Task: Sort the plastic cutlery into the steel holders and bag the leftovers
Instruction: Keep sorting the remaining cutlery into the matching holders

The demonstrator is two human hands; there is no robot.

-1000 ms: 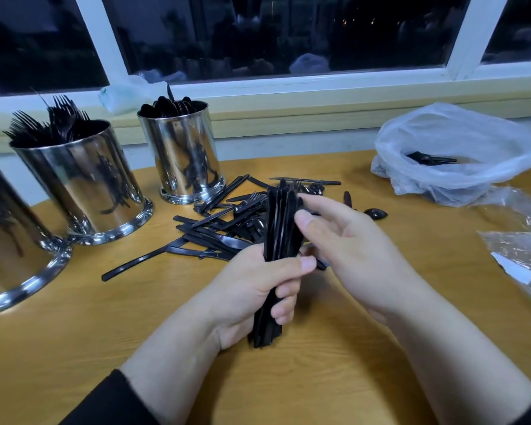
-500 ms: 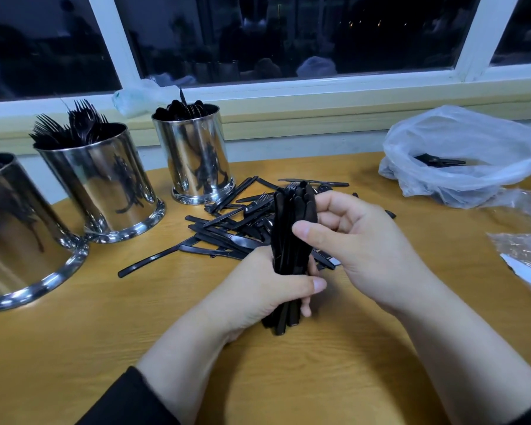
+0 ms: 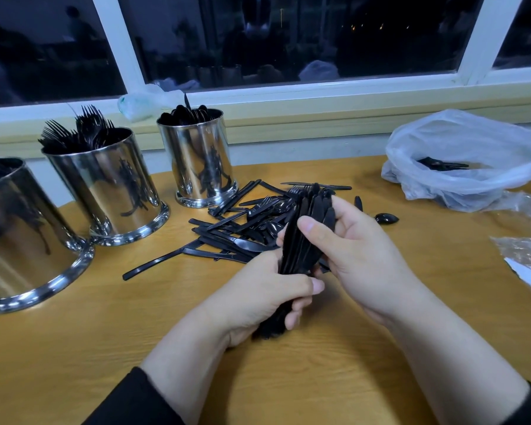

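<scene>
My left hand (image 3: pixel 258 297) grips the bundle of flat black plastic knives (image 3: pixel 304 240) by the handles, mid-tabletop; right hand (image 3: pixel 350 250) pinches the blades. Three shiny steel cylinders (image 3: pixel 196 157) along the back-left edge.

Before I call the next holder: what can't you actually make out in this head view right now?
- Bundle of cutlery: its lower end is hidden inside the left hand, and the right hand covers its far side.
- Leftmost holder: cut off by the left edge and blurred, contents unclear.
- Bag: dark cutlery inside is too small to type.
- Clear wrapper: cut off by the right edge.
</scene>
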